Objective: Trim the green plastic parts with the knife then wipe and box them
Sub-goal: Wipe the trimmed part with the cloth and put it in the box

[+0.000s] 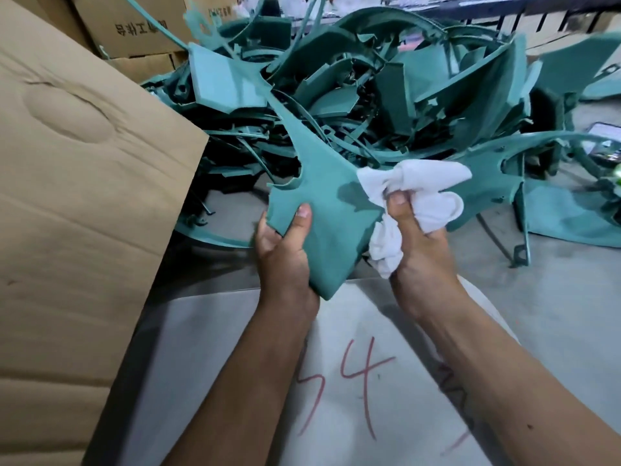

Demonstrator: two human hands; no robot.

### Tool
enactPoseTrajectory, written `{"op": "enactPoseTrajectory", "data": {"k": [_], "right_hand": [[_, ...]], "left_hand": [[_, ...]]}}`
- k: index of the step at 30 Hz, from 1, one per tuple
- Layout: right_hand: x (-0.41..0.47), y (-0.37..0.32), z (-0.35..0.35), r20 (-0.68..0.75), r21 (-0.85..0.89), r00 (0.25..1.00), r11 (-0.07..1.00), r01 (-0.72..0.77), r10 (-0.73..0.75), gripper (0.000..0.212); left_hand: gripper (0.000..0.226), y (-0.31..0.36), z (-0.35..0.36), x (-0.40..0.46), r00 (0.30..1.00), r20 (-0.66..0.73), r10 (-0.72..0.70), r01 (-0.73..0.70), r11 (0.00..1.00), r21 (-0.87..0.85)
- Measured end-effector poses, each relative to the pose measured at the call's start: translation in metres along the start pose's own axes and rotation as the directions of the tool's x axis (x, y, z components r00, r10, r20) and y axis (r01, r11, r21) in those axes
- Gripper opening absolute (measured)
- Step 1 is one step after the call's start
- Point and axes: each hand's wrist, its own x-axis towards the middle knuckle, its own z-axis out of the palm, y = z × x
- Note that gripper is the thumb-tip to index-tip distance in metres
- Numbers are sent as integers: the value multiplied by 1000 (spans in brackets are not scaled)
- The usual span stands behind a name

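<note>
Over lap — left hand (285, 250) pinches green part (331, 210), right hand (411, 227) clenches white rag (423, 186); thin strap may snap — hard wiping.

Green plastic part (322, 210) (damp patch), white cloth (416, 193) against it

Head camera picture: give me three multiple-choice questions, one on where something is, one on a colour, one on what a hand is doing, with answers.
1. Where is the big cardboard flap?
A. left of the hands
B. right of the hands
C. under the pile

2. What colour is the cloth?
A. red
B. white
C. black

3. What is the left hand doing?
A. hanging idle
B. holding a knife
C. gripping the green part

Answers:
1 A, the flap fills the left side of the view.
2 B, the cloth bunched in the right hand is white.
3 C, its thumb lies on the part's face, with the hand wrapped round the lower edge.
</note>
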Motion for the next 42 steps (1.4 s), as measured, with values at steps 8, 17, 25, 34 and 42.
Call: {"op": "enactPoseTrajectory", "data": {"k": [8,17,25,34,42], "right_hand": [[-31,18,20,284,-360,958,930,77,30,29],[-17,2,3,592,-714,779,582,389,206,45],[-24,-41,-14,699,2,608,850,-527,375,84],[5,-25,-32,275,-596,849,773,-217,451,25],[8,-48,-42,429,-856,761,487,172,486,72]], "left_hand": [[33,4,0,8,979,-203,-24,3,994,-105],[10,11,-10,21,982,-187,18,-24,999,-28],[29,26,-22,28,984,-82,-156,154,987,-36],[35,14,-7,10,921,48,-388,386,922,47],[36,16,-12,12,967,58,-246,242,968,72]]}}
